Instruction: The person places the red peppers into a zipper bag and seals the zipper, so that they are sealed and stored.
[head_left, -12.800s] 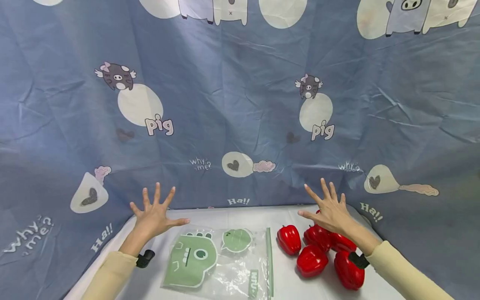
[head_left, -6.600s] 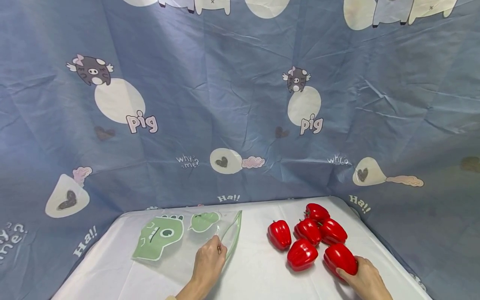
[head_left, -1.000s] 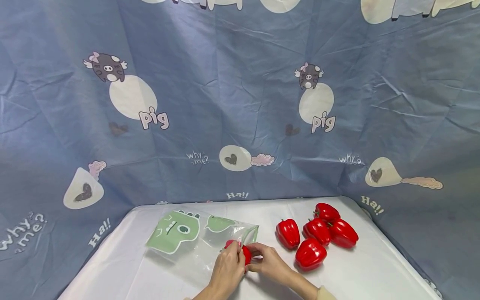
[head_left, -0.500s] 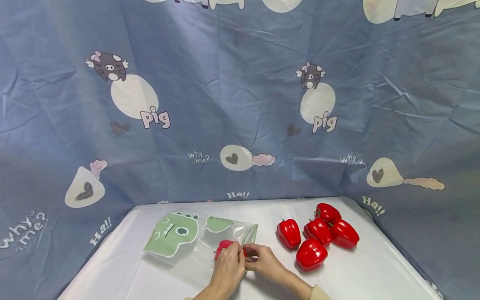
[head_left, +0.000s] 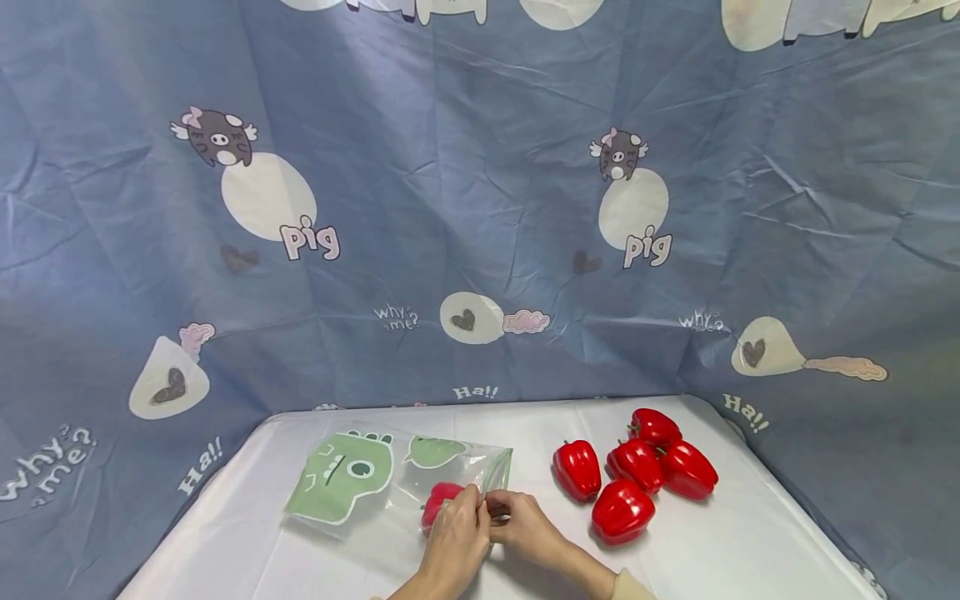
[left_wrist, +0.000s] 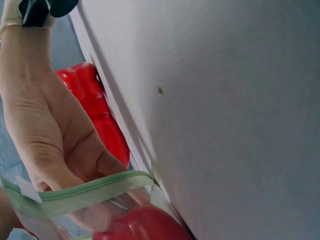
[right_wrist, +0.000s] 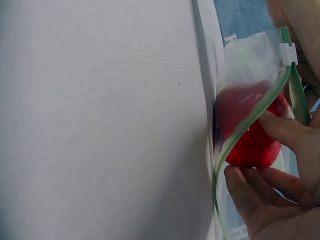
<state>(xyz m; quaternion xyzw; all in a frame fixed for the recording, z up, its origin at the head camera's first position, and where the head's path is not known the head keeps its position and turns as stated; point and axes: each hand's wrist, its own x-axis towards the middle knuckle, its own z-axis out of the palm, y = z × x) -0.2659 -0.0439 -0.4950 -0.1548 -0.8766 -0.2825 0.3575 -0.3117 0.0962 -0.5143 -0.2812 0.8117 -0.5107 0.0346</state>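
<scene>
A clear zip bag (head_left: 397, 517) with green cartoon prints lies before me, its mouth facing right. A red bell pepper (head_left: 437, 502) shows through the plastic, just inside the mouth. My left hand (head_left: 455, 537) pinches the bag's edge by the green zip strip (right_wrist: 252, 112), and a white slider (right_wrist: 288, 54) sits on that strip. Reaching into the mouth from the right, my right hand (head_left: 531, 529) has its thumb on the pepper's end and its other fingertips right at the pepper's lower side. Part of the pepper is hidden behind my left hand.
Several more red bell peppers (head_left: 622, 511) lie grouped to the right on the white tablecloth (head_left: 300, 575). A blue curtain (head_left: 525, 208) with pig prints hangs behind the table and along its sides.
Earlier, my right hand took the nearest pepper from the group and brought it left to the bag. Over the last second, that pepper has slid further left into the bag.
</scene>
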